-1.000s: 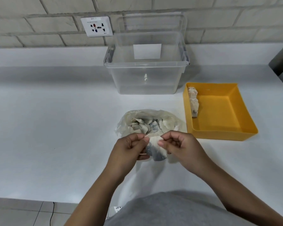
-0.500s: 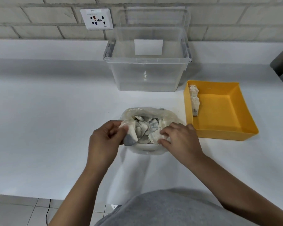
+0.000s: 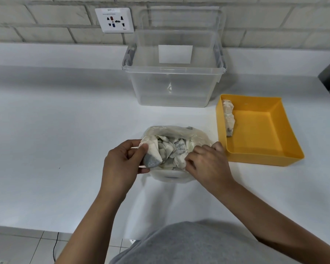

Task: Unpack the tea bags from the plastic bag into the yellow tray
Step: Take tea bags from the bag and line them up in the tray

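Plainly left fingers pinch tea bag; right fingers: grip hidden in plastic bag.

One head-worn wide-angle view looks forward and down, close over the counter, toward the brick wall

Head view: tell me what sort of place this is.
Likely an indoor kitchen or utility counter: smooth white countertop, whitewashed brick wall behind it, white multi-pin wall socket.

The white counter bears a plastic bag, yellow tray, clear bin.
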`<action>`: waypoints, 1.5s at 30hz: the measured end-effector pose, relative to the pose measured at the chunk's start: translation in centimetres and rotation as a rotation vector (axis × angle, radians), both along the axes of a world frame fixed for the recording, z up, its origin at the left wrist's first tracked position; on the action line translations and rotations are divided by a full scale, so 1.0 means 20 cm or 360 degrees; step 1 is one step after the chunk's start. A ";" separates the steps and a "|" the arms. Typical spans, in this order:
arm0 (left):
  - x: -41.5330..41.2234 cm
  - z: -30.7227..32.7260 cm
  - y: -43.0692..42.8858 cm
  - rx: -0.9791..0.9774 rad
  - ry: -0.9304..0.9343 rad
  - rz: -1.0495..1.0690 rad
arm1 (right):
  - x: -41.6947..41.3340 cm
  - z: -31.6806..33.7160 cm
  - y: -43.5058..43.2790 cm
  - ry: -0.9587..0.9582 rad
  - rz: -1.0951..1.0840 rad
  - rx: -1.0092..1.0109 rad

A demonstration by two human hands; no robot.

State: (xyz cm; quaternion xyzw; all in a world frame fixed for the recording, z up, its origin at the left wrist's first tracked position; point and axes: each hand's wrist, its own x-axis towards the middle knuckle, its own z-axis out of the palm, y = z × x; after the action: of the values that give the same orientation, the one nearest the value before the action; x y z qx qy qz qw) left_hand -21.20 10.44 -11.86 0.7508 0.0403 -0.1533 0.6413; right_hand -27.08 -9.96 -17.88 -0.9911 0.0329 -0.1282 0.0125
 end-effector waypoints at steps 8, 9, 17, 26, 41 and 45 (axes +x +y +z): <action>0.00 0.02 0.01 0.0054 -0.0131 -0.0014 | -0.01 0.01 -0.04 0.0108 0.0056 0.0069; 0.00 0.02 0.00 0.0050 -0.0130 -0.0028 | 0.00 0.01 -0.04 0.0102 0.0056 0.0031; -0.02 0.02 0.02 0.0051 -0.0136 -0.0028 | -0.01 0.00 -0.05 0.0019 0.0033 0.0132; -0.02 0.02 0.00 0.0020 -0.0110 -0.0044 | 0.00 0.03 -0.02 0.0062 0.0006 0.0173; -0.02 0.04 -0.16 -0.0174 0.0293 -0.0393 | 0.07 0.39 -0.01 0.0275 0.0262 0.1331; -0.01 0.02 -0.14 -0.0151 0.0331 -0.0395 | 0.11 0.35 0.01 0.0183 0.0210 0.1235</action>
State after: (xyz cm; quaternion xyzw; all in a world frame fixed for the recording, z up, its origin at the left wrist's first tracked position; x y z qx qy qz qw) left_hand -21.38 7.61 -11.45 0.6990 0.0061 -0.3100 0.6444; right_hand -24.89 -9.72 -10.95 -0.9184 0.0157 -0.0496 0.3923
